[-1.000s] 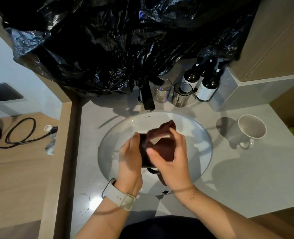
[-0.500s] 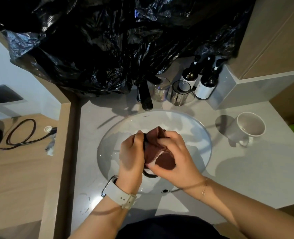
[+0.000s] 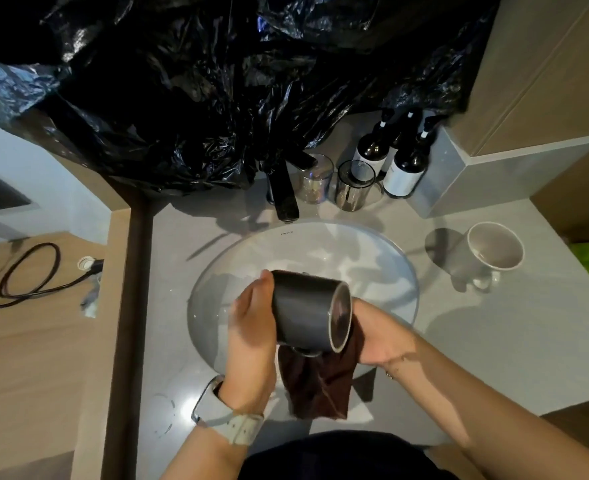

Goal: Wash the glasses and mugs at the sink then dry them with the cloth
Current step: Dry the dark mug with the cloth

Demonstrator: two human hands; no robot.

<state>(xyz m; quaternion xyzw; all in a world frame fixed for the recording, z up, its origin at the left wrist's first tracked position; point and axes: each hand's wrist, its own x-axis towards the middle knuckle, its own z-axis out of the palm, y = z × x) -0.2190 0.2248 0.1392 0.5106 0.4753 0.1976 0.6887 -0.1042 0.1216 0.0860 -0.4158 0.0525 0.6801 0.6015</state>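
Fingers (image 3: 265, 279) hold dark mug (image 3: 303, 311) sideways.

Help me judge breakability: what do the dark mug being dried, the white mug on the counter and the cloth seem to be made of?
Dark mug: probably glazed ceramic; opaque dark grey, soft satin sheen, pale rim. White mug: likely ceramic too; thick rim, smooth off-white glaze. Cloth: soft dark brown fabric, matte, hanging in folds; fibre unclear.

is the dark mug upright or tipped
Tipped on its side: the dark mug lies across the left hand, its open rim facing right toward the right hand and cloth.
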